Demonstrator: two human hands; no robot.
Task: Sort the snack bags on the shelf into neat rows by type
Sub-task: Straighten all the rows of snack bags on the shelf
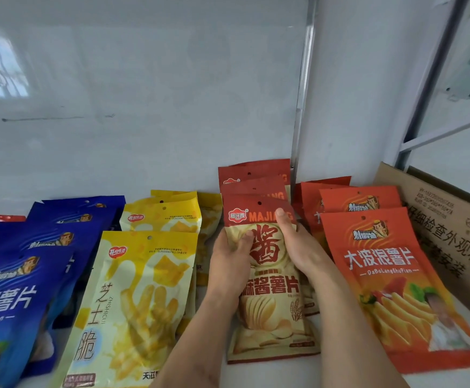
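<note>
— Where does the camera sit?
— On the person's head, looking forward and down onto the shelf (326, 326), close enough that both forearms rise from the bottom edge.
— How wide is it?
— Very wide: straight edges bow, and the white back wall (144, 107) fills the upper half.
— What marks the sides?
— Blue bags (13, 289) are cut off at the left, a cardboard box (452, 219) at the right.
— A second view?
— None; only this one.
</note>
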